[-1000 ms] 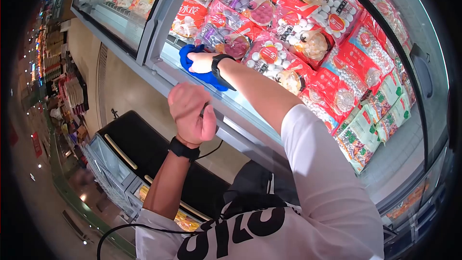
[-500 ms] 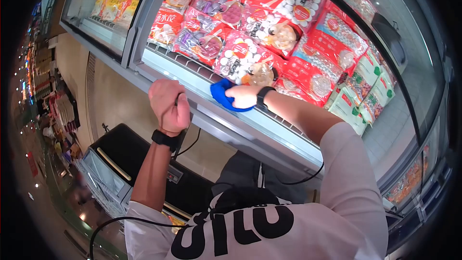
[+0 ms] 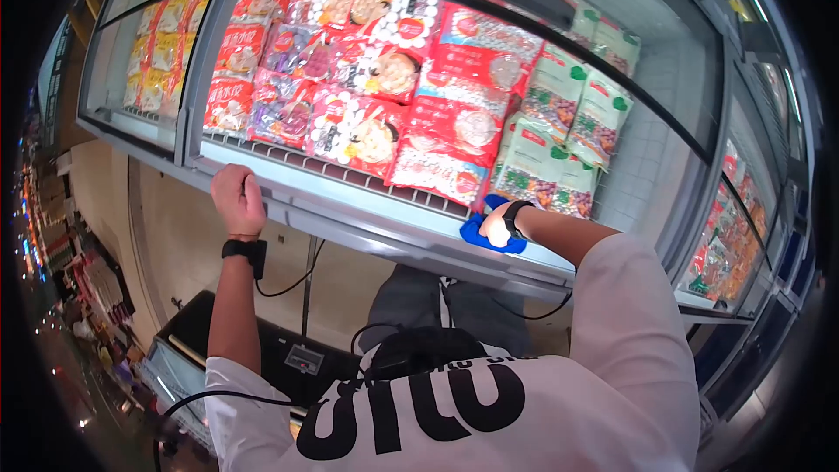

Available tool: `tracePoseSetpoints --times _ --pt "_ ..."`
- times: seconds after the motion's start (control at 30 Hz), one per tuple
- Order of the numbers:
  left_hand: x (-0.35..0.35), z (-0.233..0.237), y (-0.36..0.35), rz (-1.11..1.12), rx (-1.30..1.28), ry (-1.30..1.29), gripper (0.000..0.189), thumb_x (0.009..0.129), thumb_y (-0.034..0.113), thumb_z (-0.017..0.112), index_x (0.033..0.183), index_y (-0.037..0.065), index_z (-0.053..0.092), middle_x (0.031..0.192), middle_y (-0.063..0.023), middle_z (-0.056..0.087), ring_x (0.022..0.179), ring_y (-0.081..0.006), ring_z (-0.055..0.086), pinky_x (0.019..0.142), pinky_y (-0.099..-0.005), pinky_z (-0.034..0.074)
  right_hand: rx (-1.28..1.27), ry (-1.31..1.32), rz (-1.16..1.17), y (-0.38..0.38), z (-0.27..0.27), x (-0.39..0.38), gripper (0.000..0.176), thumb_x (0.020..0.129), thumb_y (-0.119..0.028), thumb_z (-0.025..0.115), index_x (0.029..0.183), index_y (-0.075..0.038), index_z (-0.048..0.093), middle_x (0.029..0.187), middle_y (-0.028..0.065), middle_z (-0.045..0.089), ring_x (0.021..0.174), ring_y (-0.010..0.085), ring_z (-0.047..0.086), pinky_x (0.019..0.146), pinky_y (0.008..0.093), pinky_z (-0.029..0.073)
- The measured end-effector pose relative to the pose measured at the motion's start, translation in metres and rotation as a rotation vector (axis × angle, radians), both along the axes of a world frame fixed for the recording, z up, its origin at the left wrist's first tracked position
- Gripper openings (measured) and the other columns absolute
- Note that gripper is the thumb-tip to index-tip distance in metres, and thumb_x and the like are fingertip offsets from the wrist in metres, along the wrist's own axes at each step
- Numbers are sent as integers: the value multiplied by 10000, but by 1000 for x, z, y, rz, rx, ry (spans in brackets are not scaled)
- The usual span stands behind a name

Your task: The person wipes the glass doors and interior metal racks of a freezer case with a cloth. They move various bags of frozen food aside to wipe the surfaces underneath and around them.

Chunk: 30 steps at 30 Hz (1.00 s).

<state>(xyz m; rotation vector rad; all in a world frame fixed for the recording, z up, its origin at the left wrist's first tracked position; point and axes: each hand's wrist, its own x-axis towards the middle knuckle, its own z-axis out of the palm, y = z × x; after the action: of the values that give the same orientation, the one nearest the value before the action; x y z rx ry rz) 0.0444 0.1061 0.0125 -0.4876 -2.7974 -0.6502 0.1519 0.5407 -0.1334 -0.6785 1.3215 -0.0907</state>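
Note:
My right hand (image 3: 498, 226), with a dark band at its wrist, is closed on a blue cloth (image 3: 476, 232). The cloth presses against the pale inner ledge (image 3: 350, 197) along the front of a chest freezer. My left hand (image 3: 238, 201) is curled over the freezer's front rim (image 3: 301, 219) further left, its fingertips hidden. Just beyond the cloth lie green-and-white bags of frozen vegetables (image 3: 533, 162) and red bags of frozen food (image 3: 441, 170).
A dark-framed glass lid (image 3: 603, 57) covers the back part of the freezer. Yellow bags (image 3: 162, 52) fill the left section. Below stands a black case or cart (image 3: 271, 354) with a small display, and cables hang in front of my body.
My right hand has slid the blue cloth rightward along the ledge, from the white-and-red bags to the green ones. The view has shifted right, and my left hand remains at the rim.

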Motion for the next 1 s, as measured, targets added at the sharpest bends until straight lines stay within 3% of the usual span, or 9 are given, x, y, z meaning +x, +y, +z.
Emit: tracePoseSetpoints --times 0.13,0.2,0.27,0.33,0.37,0.6,0.8,0.93,1.0 --pt "2 1 5 13 -1 -12 98 810 123 531 757 41 531 723 -109 544 728 -332 524 723 -424 384 -23 -16 -203 56 27 16 485 640 -173 597 1093 0 580 955 146 643 873 281 601 754 411 470" --pt "8 6 20 30 -22 13 103 811 130 546 757 43 536 727 -107 548 728 -327 524 733 -424 385 57 -242 -629 84 41 29 506 625 -104 605 1120 -6 581 984 116 650 882 243 590 776 382 462" --pt "20 8 40 -34 -94 -17 106 810 136 556 758 45 541 734 -103 554 733 -325 524 746 -419 387 214 -308 -532 92 46 33 578 626 -35 607 1201 -9 558 1130 70 620 1030 200 525 918 325 408" --pt "31 12 67 -29 -80 -30 112 803 146 571 742 56 547 714 -85 555 712 -317 530 742 -409 383 124 -406 -616 110 0 60 546 631 -27 612 1175 -11 562 1081 44 614 1000 187 517 893 318 408" --pt "36 14 80 -58 -71 -58 118 798 152 579 728 62 547 701 -77 554 698 -311 534 735 -406 381 86 -454 -775 111 2 63 511 633 -16 617 1142 -20 567 982 32 615 878 175 539 806 333 445" --pt "62 16 126 -50 -87 -164 104 796 142 605 742 62 566 687 -72 567 694 -303 557 758 -404 400 -149 -494 -1057 -3 41 -7 410 709 -83 648 1109 -30 574 924 38 600 831 176 567 750 330 471" --pt "63 14 124 -14 -60 -186 117 788 145 592 727 51 562 676 -92 566 687 -323 555 764 -416 406 -219 -241 -710 -71 42 -59 500 729 -134 675 1193 -3 541 1015 87 579 962 165 512 841 330 438" --pt "60 15 124 -11 -40 -168 112 783 138 580 723 46 559 682 -100 566 692 -327 555 754 -415 412 -257 -130 -762 -45 66 -61 414 742 -124 653 1142 -41 589 984 48 658 889 158 609 791 334 488" --pt "61 14 124 -10 -25 -136 111 780 136 578 721 45 556 685 -101 566 693 -327 554 747 -416 413 -176 -97 -1000 -14 61 -54 351 744 -102 595 1087 -28 594 829 33 628 701 139 607 599 310 496"
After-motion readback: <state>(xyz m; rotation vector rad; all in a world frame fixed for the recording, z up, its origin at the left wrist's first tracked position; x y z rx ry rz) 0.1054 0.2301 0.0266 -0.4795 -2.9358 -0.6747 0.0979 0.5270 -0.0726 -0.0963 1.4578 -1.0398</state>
